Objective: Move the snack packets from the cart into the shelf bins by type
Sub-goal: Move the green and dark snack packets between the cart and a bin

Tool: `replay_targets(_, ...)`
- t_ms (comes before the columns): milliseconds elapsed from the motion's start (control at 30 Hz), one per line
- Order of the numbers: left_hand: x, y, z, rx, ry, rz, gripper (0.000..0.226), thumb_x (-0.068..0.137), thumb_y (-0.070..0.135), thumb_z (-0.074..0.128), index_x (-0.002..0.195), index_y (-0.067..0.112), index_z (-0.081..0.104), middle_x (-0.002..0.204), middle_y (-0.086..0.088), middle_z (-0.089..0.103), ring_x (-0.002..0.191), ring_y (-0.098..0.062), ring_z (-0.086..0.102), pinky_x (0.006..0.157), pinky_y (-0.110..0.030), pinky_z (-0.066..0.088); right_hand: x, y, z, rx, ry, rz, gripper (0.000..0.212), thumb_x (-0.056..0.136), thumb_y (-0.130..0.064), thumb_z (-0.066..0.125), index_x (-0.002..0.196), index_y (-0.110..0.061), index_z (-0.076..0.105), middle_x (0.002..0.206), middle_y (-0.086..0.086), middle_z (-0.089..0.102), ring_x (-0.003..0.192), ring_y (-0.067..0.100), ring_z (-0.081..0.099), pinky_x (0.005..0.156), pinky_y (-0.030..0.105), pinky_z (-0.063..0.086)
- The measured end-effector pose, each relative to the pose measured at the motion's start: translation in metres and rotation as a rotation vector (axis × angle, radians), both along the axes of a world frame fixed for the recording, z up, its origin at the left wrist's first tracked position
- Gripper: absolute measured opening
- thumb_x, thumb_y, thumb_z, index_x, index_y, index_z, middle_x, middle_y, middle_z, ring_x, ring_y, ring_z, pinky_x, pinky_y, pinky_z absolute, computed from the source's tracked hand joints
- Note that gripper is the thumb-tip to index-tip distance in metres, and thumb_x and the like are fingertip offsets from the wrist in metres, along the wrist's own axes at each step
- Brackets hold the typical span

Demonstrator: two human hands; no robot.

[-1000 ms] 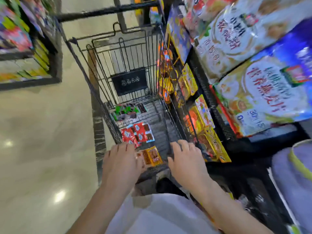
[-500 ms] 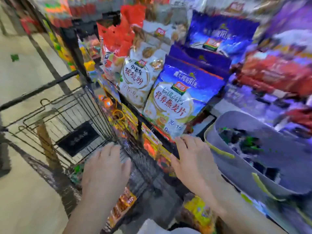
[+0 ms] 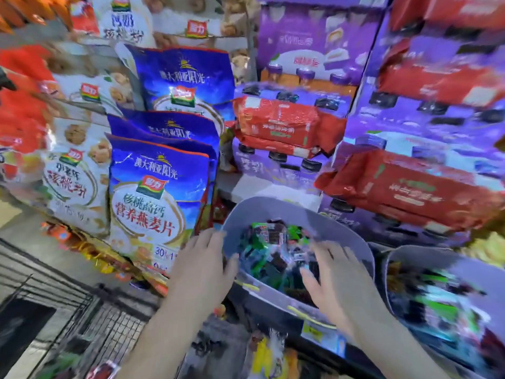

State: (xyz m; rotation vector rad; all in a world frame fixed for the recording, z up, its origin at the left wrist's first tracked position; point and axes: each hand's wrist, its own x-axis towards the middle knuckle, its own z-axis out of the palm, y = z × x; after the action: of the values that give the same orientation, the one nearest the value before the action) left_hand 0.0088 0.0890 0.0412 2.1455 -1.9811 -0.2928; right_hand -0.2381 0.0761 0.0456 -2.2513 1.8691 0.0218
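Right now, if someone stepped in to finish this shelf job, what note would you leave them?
Left hand: open, fingers spread at the left rim of the grey bin, holding nothing.
Right hand: open over the bin's near side, also holding nothing.
Things: green and dark packets lie in the grey bin; a second bin to its right holds more. The cart is at lower left.
Done: both bins already hold packets.
Left: this view barely shows inside the cart, so check it and sort whatever remains by type.
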Motion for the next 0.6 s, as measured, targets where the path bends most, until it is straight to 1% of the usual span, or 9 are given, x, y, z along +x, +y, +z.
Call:
replay_targets(67, -0.003, -0.018, -0.009, 0.002, 0.025, -0.019, 0.058, 0.105, 0.047, 0.054, 0.153, 0.017, 0.046, 0.155, -0.001, 0.048, 0.139, -0.027, 0.048, 0.109, -0.039, 0.044, -0.01, -0.012, -0.009, 0.074, -0.016, -0.02, 0.053, 0.104, -0.053, 0.043, 0.152, -0.029, 0.038, 0.15, -0.004, 0.045, 0.136, 0.022, 0.045, 0.109, 0.035, 0.041)
replay_targets(133, -0.002, -0.039, -0.018, -0.002, 0.076, -0.033, 0.058, 0.105, 0.043, 0.056, 0.153, 0.012, 0.046, 0.151, -0.006, 0.052, 0.134, -0.03, 0.051, 0.107, -0.04, 0.044, -0.015, -0.028, -0.018, 0.19, -0.088, -0.022, 0.051, 0.104, -0.05, 0.048, 0.149, -0.028, 0.042, 0.147, -0.002, 0.051, 0.131, 0.023, 0.052, 0.105, 0.035, 0.044)
replay_targets(200, -0.002, -0.059, -0.024, 0.016, 0.192, -0.034, 0.055, 0.105, 0.037, 0.058, 0.151, 0.009, 0.047, 0.146, -0.011, 0.057, 0.132, -0.033, 0.054, 0.103, -0.039, 0.044, -0.015, -0.044, -0.028, 0.295, -0.168, -0.008, 0.05, 0.103, -0.048, 0.053, 0.148, -0.027, 0.048, 0.144, 0.001, 0.057, 0.124, 0.023, 0.059, 0.1, 0.036, 0.048)
replay_targets(233, -0.002, -0.07, -0.027, 0.026, 0.283, -0.023, 0.053, 0.106, 0.036, 0.058, 0.152, 0.011, 0.046, 0.145, -0.01, 0.058, 0.132, -0.032, 0.054, 0.099, -0.035, 0.044, -0.013, -0.051, -0.033, 0.335, -0.207, -0.003, 0.049, 0.102, -0.047, 0.055, 0.146, -0.025, 0.052, 0.141, 0.002, 0.061, 0.123, 0.023, 0.061, 0.099, 0.037, 0.049)
replay_targets(333, -0.005, -0.09, -0.038, 0.02, 0.465, 0.005, 0.046, 0.108, 0.033, 0.056, 0.15, 0.019, 0.044, 0.135, 0.004, 0.061, 0.125, -0.025, 0.06, 0.072, -0.013, 0.037, -0.001, -0.069, -0.051, 0.437, -0.287, -0.022, 0.043, 0.099, -0.041, 0.06, 0.132, -0.013, 0.061, 0.128, 0.008, 0.068, 0.116, 0.028, 0.064, 0.1, 0.045, 0.051)
replay_targets(400, -0.004, -0.094, -0.044, -0.013, 0.502, 0.007, 0.043, 0.108, 0.03, 0.056, 0.149, 0.022, 0.045, 0.128, 0.01, 0.061, 0.122, -0.023, 0.062, 0.069, -0.008, 0.037, 0.009, -0.081, -0.064, 0.482, -0.295, -0.042, 0.038, 0.098, -0.039, 0.063, 0.127, -0.014, 0.063, 0.124, 0.009, 0.069, 0.115, 0.028, 0.065, 0.099, 0.047, 0.052)
replay_targets(500, -0.002, -0.094, -0.051, -0.037, 0.542, 0.009, 0.044, 0.108, 0.027, 0.056, 0.151, 0.022, 0.047, 0.127, 0.009, 0.064, 0.118, -0.02, 0.063, 0.072, -0.012, 0.035, 0.025, -0.093, -0.083, 0.511, -0.236, -0.034, 0.032, 0.098, -0.036, 0.064, 0.12, -0.012, 0.063, 0.117, 0.011, 0.067, 0.109, 0.031, 0.065, 0.092, 0.041, 0.054)
replay_targets(567, -0.001, -0.095, -0.053, -0.028, 0.572, 0.023, 0.044, 0.108, 0.026, 0.056, 0.151, 0.025, 0.046, 0.12, 0.014, 0.064, 0.107, -0.014, 0.066, 0.068, -0.01, 0.041, 0.032, -0.096, -0.091, 0.496, -0.157, -0.016, 0.033, 0.098, -0.037, 0.065, 0.118, -0.012, 0.06, 0.112, 0.009, 0.062, 0.106, 0.032, 0.063, 0.081, 0.034, 0.05)
replay_targets(600, -0.001, -0.095, -0.053, -0.026, 0.584, 0.028, 0.045, 0.108, 0.026, 0.057, 0.151, 0.026, 0.046, 0.116, 0.016, 0.063, 0.099, -0.009, 0.065, 0.067, -0.006, 0.042, 0.035, -0.096, -0.093, 0.483, -0.132, -0.016, 0.033, 0.097, -0.037, 0.066, 0.119, -0.013, 0.06, 0.115, 0.01, 0.061, 0.107, 0.032, 0.063, 0.079, 0.034, 0.047)
